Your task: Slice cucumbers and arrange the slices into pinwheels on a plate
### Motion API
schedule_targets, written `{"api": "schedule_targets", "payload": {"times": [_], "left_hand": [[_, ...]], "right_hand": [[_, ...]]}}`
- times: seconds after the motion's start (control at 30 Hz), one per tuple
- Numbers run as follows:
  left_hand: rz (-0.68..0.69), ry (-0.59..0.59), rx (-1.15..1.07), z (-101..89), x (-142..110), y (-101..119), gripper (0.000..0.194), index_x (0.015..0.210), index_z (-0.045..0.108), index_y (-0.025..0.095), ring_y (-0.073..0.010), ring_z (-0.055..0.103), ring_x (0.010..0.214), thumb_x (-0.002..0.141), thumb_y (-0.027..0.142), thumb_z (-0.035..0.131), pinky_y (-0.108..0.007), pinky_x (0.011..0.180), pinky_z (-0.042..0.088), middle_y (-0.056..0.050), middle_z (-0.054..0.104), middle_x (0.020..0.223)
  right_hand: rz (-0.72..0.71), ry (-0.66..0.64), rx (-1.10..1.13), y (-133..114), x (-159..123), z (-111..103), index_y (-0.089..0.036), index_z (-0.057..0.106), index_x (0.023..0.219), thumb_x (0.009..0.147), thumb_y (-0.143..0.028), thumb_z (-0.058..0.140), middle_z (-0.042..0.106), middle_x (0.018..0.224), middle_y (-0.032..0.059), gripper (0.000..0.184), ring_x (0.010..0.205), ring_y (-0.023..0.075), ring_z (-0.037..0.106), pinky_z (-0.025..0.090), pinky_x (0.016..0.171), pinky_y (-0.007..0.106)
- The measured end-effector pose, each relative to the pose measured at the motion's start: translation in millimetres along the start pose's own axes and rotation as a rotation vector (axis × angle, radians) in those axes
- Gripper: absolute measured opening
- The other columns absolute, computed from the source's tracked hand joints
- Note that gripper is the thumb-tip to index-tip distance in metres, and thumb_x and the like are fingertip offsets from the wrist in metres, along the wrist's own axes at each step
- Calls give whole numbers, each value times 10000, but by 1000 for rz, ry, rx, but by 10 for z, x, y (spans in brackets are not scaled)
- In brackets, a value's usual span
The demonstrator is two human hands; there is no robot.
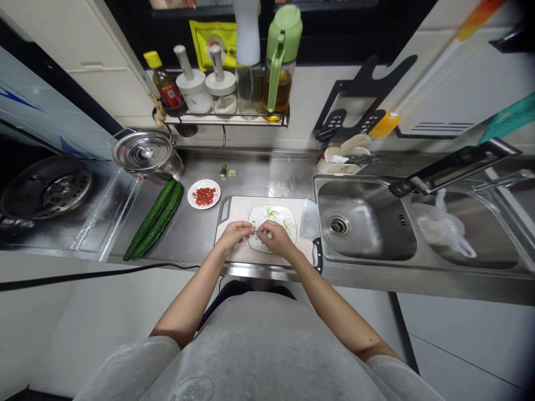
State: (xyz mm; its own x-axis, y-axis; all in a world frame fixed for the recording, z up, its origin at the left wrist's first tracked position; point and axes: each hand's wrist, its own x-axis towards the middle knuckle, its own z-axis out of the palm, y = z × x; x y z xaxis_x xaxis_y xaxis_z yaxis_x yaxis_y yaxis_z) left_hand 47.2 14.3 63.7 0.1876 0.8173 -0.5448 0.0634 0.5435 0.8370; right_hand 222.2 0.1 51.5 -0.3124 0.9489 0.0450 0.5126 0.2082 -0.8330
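"In the head view, what is held?"
"A small piece [256,231] seems pinched between the fingertips of the left hand [236,236] and right hand [273,238]; its long axis cannot be made out."
"And the pale green slices [288,225]?"
"They are spread on the plate [256,214], ahead and rightward of the right hand, the nearer one."

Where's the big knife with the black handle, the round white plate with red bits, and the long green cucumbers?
Black-handled knife [309,219], head view: blade.
Round white plate [203,206], head view: near rim.
Green cucumbers [161,221], head view: right one's middle.
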Motion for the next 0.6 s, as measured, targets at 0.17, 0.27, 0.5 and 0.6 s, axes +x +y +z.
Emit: {"api": "schedule_targets", "payload": {"times": [0.17, 0.27, 0.5, 0.6], "left_hand": [[80, 17, -101, 23, 47, -40, 356, 770, 656, 151, -71, 486, 561, 513, 351, 799, -203, 520, 310, -5, 645, 680], [120, 5, -131, 31, 71, -69, 391, 822, 649, 151, -73, 497, 560, 518, 336, 811, -212, 550, 340, 11, 633, 647], [185, 3, -130, 46, 127, -118, 416, 915, 620, 157, -85, 548, 601, 575, 329, 786, -225, 635, 405, 29, 632, 647], [191, 5, -101, 54, 175, -134, 421, 942, 608, 156, -86, 558, 621, 593, 331, 765, -227, 668, 419, 29, 628, 664]], "right_hand": [[27, -23, 20, 34, 29, 5, -196, 618, 719, 810, -197, 570, 586, 746, 2, 103, 709, 131, 504, 395, 700, 263], [23, -35, 17, 40, 44, -5, -195, 616, 713, 833, -255, 568, 583, 732, 3, 143, 703, 129, 499, 394, 691, 260], [55, -48, 26, 89, 97, 4, -188, 584, 691, 849, -266, 523, 576, 708, -4, 186, 678, 121, 502, 386, 668, 246], [99, -73, 10, 133, 130, 10, -183, 592, 706, 850, -275, 515, 580, 706, -6, 188, 667, 115, 503, 382, 655, 234]]}}
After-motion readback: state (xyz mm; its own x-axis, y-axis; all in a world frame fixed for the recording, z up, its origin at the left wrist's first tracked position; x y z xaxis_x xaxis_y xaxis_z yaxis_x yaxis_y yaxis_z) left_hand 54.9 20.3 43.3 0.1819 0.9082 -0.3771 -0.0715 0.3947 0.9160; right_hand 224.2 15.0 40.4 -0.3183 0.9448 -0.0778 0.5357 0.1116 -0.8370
